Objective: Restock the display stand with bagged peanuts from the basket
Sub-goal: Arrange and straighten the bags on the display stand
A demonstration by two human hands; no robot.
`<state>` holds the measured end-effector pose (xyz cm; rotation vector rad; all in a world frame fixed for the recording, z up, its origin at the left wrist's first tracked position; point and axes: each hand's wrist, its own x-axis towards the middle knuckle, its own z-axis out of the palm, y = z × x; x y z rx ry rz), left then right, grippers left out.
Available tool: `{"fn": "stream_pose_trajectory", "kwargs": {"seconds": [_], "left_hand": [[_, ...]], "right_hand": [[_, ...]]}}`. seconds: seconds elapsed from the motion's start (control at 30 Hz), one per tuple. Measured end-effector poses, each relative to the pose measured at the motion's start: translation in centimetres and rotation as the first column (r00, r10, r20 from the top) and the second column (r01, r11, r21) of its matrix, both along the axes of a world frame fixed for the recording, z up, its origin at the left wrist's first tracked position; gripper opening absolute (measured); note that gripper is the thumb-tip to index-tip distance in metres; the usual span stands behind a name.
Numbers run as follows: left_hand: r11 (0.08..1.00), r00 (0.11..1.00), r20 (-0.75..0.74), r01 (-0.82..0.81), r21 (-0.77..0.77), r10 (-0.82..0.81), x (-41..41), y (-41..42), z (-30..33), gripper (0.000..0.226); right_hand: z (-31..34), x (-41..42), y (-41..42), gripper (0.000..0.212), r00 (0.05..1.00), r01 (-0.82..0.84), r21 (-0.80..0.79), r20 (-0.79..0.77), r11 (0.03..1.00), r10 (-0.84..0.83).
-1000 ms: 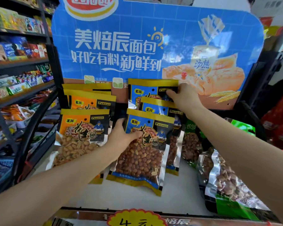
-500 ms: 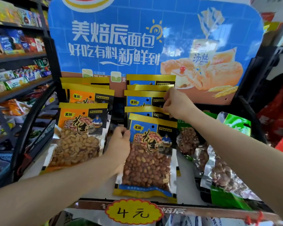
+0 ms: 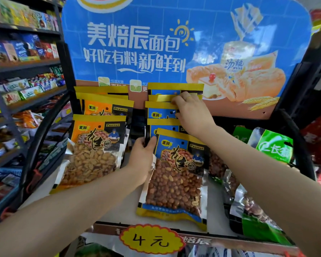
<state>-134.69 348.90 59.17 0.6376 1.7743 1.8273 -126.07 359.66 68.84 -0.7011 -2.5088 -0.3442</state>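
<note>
Blue peanut bags (image 3: 174, 175): L hand (image 3: 141, 158) pinches front bag's left edge, R hand (image 3: 191, 114) pinches rear tops.

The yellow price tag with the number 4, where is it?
In the head view, the yellow scalloped paper price tag sits bottom centre on the stand's front edge, just below the front blue-and-yellow plastic peanut bag.

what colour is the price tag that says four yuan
Yellow with a red scalloped border, price tag seen in the head view.

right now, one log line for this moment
left hand: holds front blue peanut bag | right hand: pinches rear blue bags | stage: aligning
</note>
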Motion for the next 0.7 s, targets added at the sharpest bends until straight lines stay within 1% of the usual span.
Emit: {"fn": "stream_pose_trajectory", "kwargs": {"seconds": [0.13,0.2,0.27,0.3,0.33,0.37,0.4,0.43,0.47,0.5,0.57,0.6,0.67,0.7], "left_hand": [[0.998,0.995,-0.077,-0.057,0.035,0.06,-0.8,0.8,0.1,0.02],[0.997,0.993,-0.097,-0.062,0.047,0.067,-1.0,1.3,0.4,0.027],[0.997,0.993,-0.11,-0.036,0.065,0.043,-1.4,1.9,0.5,0.031],[0.998,0.991,-0.129,-0.019,0.061,0.027,-1.6,2.1,0.6,0.032],[0.998,0.99,-0.143,-0.007,0.057,0.015,-1.7,2.2,0.5,0.032],[0.999,0.988,-0.154,0.005,0.051,0.003,-1.8,2.1,0.5,0.031],[0.999,0.988,-0.156,0.013,0.053,-0.005,-1.8,2.0,0.5,0.029],[0.998,0.989,-0.147,0.018,0.054,-0.01,-1.8,1.8,0.7,0.026],[0.999,0.99,-0.143,0.015,0.048,-0.008,-1.8,1.4,0.9,0.024],[1.0,0.988,-0.157,-0.002,0.01,0.004,-1.8,0.9,1.1,0.024],[0.995,0.978,-0.211,-0.024,-0.095,0.003,-1.6,-0.6,1.2,0.034],[0.991,0.974,-0.227,-0.001,-0.134,-0.03,-1.4,-1.5,1.1,0.038],[0.973,0.956,-0.236,0.13,-0.192,-0.175,-0.6,-3.8,1.3,0.05],[0.94,0.922,-0.263,0.211,-0.27,-0.282,-0.2,-4.9,1.6,0.061]], "right_hand": [[0.5,-0.2,0.1,0.03,0.998,0.057,0.014,0.04,0.998,-0.057],[0.3,0.1,-0.1,0.029,0.999,0.033,0.068,-0.037,0.997,-0.03],[-0.2,0.6,-0.5,0.022,0.99,-0.028,0.122,-0.135,0.992,0.044],[-0.3,0.9,-0.7,0.017,0.989,-0.06,0.069,-0.133,0.996,0.069],[-0.5,1.1,-0.8,0.015,0.992,-0.087,-0.047,-0.098,0.995,0.082],[-0.7,1.3,-0.8,0.018,0.997,-0.08,-0.19,-0.004,0.978,0.081],[-0.8,1.4,-0.7,0.022,0.99,-0.046,-0.294,0.113,0.955,0.083],[-0.9,1.6,-0.7,0.025,0.975,-0.022,-0.346,0.199,0.938,0.096],[-1.0,1.7,-0.7,0.027,0.964,-0.012,-0.372,0.243,0.928,0.11],[-1.0,1.8,-0.8,0.028,0.958,-0.012,-0.388,0.261,0.922,0.122],[-0.8,1.9,-0.8,0.028,0.949,-0.014,-0.443,0.276,0.896,0.151],[-0.8,2.0,-0.7,0.025,0.944,-0.011,-0.477,0.285,0.879,0.166],[-0.8,1.9,-0.6,0.019,0.944,0.005,-0.49,0.289,0.872,0.158],[-0.9,1.7,-0.4,0.019,0.953,0.009,-0.471,0.271,0.882,0.135]]}}
